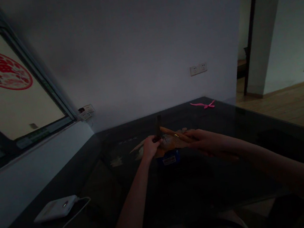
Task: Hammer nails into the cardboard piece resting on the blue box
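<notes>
At mid of dark table (226,118), by blue box (170,159): gripping dark upright piece (159,122) w/ L hand (149,147), wooden stick (176,134) w/ R hand (201,139); held close, prob. for control; can't tell if touching.

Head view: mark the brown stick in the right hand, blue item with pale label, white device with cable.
Brown stick (172,132), head view: middle of its visible length.
Blue item (170,160), head view: pale label on its front.
White device (56,209), head view: top face.
</notes>
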### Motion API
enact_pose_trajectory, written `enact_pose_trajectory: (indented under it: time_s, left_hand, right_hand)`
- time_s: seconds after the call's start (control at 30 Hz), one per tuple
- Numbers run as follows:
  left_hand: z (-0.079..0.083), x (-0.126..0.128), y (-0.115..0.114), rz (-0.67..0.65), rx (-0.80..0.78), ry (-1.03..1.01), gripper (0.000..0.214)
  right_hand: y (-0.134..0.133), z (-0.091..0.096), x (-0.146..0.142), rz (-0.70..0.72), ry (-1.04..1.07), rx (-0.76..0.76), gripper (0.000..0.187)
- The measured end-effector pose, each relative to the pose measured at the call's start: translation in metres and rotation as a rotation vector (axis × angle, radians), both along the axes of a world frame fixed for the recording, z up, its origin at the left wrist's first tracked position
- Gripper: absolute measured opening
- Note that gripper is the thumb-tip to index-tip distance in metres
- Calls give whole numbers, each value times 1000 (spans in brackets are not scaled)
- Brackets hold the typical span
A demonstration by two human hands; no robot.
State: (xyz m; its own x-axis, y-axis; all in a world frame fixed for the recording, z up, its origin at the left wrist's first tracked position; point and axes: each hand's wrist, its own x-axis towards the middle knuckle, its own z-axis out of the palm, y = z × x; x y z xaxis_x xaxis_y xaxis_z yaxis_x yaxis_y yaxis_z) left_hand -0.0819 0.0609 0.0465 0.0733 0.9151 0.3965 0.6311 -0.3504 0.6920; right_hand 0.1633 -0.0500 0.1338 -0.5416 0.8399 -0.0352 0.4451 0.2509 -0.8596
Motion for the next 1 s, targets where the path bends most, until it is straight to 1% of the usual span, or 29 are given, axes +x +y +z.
enact_pose_trajectory:
  time_s: [0.13, 0.3, 0.47, 0.57, 0.63, 0.67, 0.7, 0.77, 0.8, 0.83, 0.87, 0.9, 0.93, 0.97, 1.0]
  left_hand:
    - [2, 1, -1, -14, -13, 16, 14]
    - [3, 1, 0, -14, -25, 40, 16]
    - [3, 1, -1, -40, -29, -1, 10]
    - [2, 1, 0, -51, -31, -59, 8]
    - [3, 1, -2, -92, -41, -116, 13]
    - [5, 1, -4, -112, -25, -151, 19]
    - [7, 1, -8, -123, 15, -180, 27]
    - [13, -1, -20, -83, 185, -202, 39]
    - [15, -1, -29, -38, 296, -184, 38]
    - [17, -2, -39, 17, 404, -151, 33]
    - [16, -2, -49, 57, 484, -113, 27]
    - [14, -2, -60, 63, 532, -66, 21]
    - [10, -1, -70, 33, 553, -6, 17]
    - [4, 0, -78, -42, 551, 78, 15]
    - [-3, 2, -86, -148, 533, 175, 15]
  right_hand:
    - [0, 0, 1, -13, 21, 15, 31]
    - [3, -7, 0, -14, 25, 5, 34]
    - [-1, -5, 1, -47, 76, -11, 34]
    - [-4, -11, 2, -64, 187, -56, 35]
    - [-2, -22, 2, -50, 333, -78, 39]
    - [-1, -30, 0, -40, 424, -83, 41]
    - [2, -39, -1, -33, 513, -93, 44]
    - [7, -56, -6, -43, 696, -112, 50]
    - [10, -63, -9, -50, 782, -126, 52]
    - [12, -70, -12, -56, 857, -140, 52]
    - [14, -76, -14, -59, 927, -158, 51]
    - [16, -80, -16, -56, 989, -177, 49]
    - [18, -84, -17, -48, 1040, -199, 46]
    - [19, -87, -16, -37, 1079, -223, 43]
    - [20, -90, -16, -22, 1108, -245, 41]
